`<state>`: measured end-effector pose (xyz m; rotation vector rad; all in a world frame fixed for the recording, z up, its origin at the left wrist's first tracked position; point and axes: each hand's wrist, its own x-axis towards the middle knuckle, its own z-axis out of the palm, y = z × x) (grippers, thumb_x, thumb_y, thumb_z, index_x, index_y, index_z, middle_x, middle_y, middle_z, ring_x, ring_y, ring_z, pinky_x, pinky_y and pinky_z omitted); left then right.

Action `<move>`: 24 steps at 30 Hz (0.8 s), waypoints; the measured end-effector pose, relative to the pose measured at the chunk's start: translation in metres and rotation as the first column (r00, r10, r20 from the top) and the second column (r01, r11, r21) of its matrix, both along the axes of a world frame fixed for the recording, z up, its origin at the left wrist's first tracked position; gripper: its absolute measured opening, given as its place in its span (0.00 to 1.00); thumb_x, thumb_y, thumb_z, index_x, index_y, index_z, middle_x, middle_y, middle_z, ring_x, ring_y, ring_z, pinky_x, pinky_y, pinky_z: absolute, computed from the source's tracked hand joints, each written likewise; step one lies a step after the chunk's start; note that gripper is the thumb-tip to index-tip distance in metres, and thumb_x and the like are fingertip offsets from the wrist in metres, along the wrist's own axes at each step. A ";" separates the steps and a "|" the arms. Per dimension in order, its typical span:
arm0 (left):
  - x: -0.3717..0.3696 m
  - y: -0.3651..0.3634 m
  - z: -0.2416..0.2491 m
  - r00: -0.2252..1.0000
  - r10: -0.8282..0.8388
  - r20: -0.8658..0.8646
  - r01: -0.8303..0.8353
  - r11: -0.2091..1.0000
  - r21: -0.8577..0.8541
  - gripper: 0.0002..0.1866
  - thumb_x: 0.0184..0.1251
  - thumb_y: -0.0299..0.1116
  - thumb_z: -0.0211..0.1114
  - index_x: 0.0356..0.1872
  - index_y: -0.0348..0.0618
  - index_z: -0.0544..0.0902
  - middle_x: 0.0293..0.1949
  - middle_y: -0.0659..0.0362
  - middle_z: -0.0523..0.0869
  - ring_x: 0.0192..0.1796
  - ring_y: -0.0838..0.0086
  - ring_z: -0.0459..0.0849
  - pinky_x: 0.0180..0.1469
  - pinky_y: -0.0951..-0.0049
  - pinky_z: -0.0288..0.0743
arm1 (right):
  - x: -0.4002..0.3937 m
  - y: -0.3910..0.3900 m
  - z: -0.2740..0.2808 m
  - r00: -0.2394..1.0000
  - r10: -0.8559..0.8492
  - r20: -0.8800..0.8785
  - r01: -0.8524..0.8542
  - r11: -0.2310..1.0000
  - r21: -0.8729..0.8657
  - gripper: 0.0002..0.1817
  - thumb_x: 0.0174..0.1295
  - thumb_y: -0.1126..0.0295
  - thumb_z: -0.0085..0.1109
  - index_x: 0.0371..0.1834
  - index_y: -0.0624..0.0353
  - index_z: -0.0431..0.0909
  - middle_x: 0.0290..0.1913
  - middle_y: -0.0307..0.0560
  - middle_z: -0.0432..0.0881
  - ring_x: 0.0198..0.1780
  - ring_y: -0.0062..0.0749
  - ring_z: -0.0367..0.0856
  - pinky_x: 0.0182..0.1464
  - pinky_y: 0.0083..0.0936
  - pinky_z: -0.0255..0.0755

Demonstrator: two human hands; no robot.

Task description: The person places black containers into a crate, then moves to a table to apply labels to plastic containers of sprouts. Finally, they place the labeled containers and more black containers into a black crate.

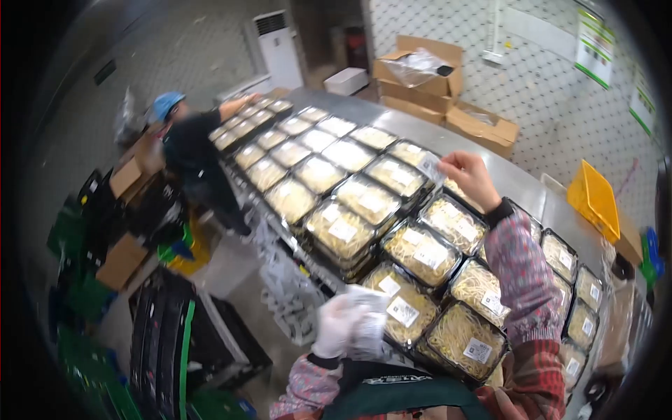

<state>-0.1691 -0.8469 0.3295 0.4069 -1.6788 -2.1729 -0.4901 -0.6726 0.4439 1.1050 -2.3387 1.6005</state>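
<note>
My left hand point(334, 327), in a white glove, is closed around a bunch of white printed labels point(369, 320), held low beside the front packs. My right hand point(470, 180), bare, reaches out over the far side of the rows. Its fingers are pinched at a small printed label point(428, 166), just above a clear-lidded pack. Black trays of bean sprouts point(467, 341) with clear lids stand in stacked rows under both hands. Many of the nearer packs bear white labels, such as the label on the front pack point(404, 311).
A metal table point(514, 178) carries the packs. A co-worker in a blue cap point(168, 105) reaches to the far trays. Cardboard boxes point(483, 129) and a yellow basket point(593, 201) sit along the right. Black crates point(164, 343) and plastic bags point(283, 287) lie at left.
</note>
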 end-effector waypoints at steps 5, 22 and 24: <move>0.004 -0.149 0.030 0.791 0.562 -0.240 -0.549 0.826 0.125 0.12 0.68 0.39 0.56 0.46 0.45 0.73 0.25 0.66 0.72 0.20 0.81 0.69 0.20 0.82 0.63 | -0.125 -0.022 -0.040 0.934 -0.335 -0.120 0.352 0.921 0.168 0.11 0.54 0.63 0.64 0.33 0.60 0.84 0.30 0.50 0.85 0.32 0.36 0.84 0.37 0.30 0.75; -0.022 -0.377 -0.020 0.706 0.705 -0.065 -0.687 0.704 0.179 0.26 0.66 0.42 0.61 0.62 0.42 0.70 0.34 0.65 0.73 0.32 0.82 0.70 0.32 0.83 0.66 | -0.218 -0.095 -0.140 0.778 -0.585 -0.230 0.590 0.553 0.588 0.08 0.54 0.58 0.59 0.32 0.45 0.84 0.35 0.44 0.86 0.42 0.37 0.82 0.52 0.36 0.65; -0.022 -0.383 -0.044 0.759 0.640 -0.118 -0.631 0.769 0.106 0.23 0.66 0.40 0.60 0.59 0.43 0.72 0.35 0.64 0.73 0.31 0.82 0.72 0.30 0.82 0.66 | -0.210 -0.096 -0.142 0.761 -0.565 -0.318 0.627 0.517 0.583 0.08 0.54 0.59 0.59 0.31 0.45 0.84 0.34 0.44 0.85 0.42 0.37 0.82 0.51 0.36 0.65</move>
